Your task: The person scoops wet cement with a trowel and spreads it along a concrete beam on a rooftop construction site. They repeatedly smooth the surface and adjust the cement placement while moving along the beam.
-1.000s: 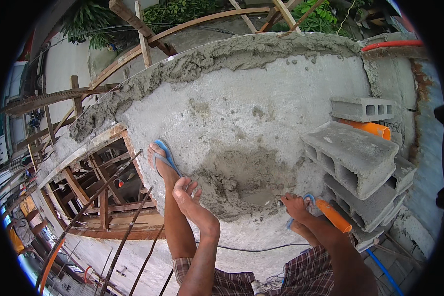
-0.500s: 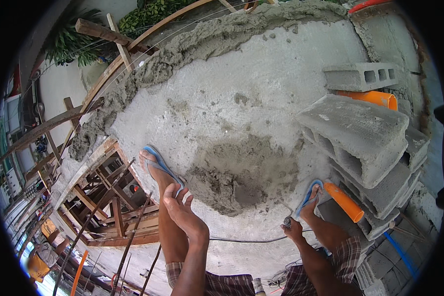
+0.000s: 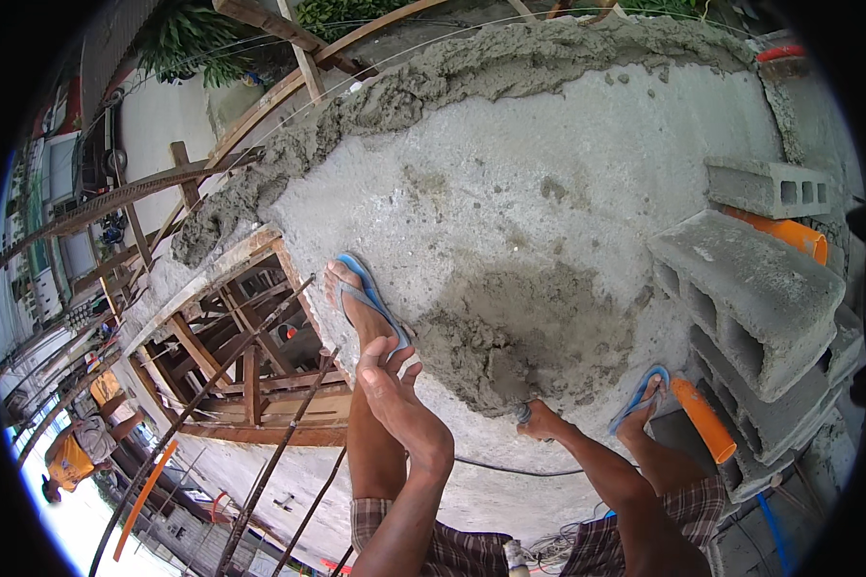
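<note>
The person squats on a grey concrete slab [image 3: 568, 154] high up on a building. The right hand [image 3: 541, 420] is closed tight around a small tool handle [image 3: 523, 413], right at the near edge of the wet mortar patch [image 3: 524, 337]. I cannot see the tool's blade. The left hand [image 3: 393, 389] hangs loose and holds nothing — its fingers are spread, just over the left foot in a blue flip-flop [image 3: 368, 303].

The mortar patch lies in the middle of the slab, between the two feet. It looks dark, lumpy and still rough, so I think the spreading is only begun. A thick ridge of mortar [image 3: 433, 82] already runs along the far edge of the slab, so that part looks done. The grey hollow blocks [image 3: 751, 298] are stacked at the right and none seems to be set in place yet. An orange pipe [image 3: 702, 418] lies by the right foot.

Half a second ago the right hand was up by the orange pipe and the blocks. Now it is down by the mortar — it has moved toward the left. The left hand has stayed near the left foot.
</note>
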Tool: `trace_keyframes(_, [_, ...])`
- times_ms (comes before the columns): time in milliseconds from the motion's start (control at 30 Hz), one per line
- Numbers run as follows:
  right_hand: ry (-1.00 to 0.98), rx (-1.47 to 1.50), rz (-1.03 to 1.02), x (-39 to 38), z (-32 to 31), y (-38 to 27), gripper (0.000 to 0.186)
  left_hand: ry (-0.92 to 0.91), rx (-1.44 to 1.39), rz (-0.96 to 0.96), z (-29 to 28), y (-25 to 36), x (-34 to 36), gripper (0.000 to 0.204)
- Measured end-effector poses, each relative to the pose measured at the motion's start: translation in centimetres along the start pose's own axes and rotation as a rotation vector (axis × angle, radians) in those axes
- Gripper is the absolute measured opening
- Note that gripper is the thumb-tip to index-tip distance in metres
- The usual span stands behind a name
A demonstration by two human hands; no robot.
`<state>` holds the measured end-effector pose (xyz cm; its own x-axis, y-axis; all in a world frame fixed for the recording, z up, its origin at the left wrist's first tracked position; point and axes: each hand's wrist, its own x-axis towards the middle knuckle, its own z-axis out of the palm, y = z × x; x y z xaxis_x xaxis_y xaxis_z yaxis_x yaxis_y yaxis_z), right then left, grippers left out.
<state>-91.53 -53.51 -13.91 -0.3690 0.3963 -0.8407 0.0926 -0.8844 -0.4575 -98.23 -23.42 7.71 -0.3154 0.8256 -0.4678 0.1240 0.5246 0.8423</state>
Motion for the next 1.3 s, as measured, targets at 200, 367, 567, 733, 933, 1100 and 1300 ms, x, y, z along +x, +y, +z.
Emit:
trace_keyframes(200, [-0.034,-0.098,0.162,-8.1,-3.4,-11.2,0.037,0.127,0.012,0.104,-1.9,3.9,4.9,0.051])
trace_keyframes(367, [0.03,-0.287,0.167,-15.2,-7.3,-22.8,0.038,0.151,-0.042,0.053,-5.9,6.7,8.9,0.042])
trace_keyframes(567, [0.108,-0.715,0.226,-21.8,-11.1,-41.6,0.045,0.058,0.144,0.182,-12.3,10.3,10.2,0.027])
trace_keyframes(733, [0.087,-0.497,0.051,-22.2,-11.1,-54.9,0.03,0.093,0.237,-0.069,-16.8,17.6,9.0,0.026])
trace_keyframes(933, [-0.058,-0.579,0.028,-17.5,-7.6,-65.0,0.007,0.287,0.459,-0.172,-17.0,24.1,4.5,0.029])
trace_keyframes(1100, [-0.195,-0.476,0.093,-10.2,-0.6,-69.5,0.012,0.454,0.628,-0.319,-16.9,28.1,0.4,0.031])
trace_keyframes(1300, [-0.314,-0.474,0.097,1.3,11.4,-76.3,0.018,0.416,0.561,0.15,-27.1,40.7,1.8,0.041])
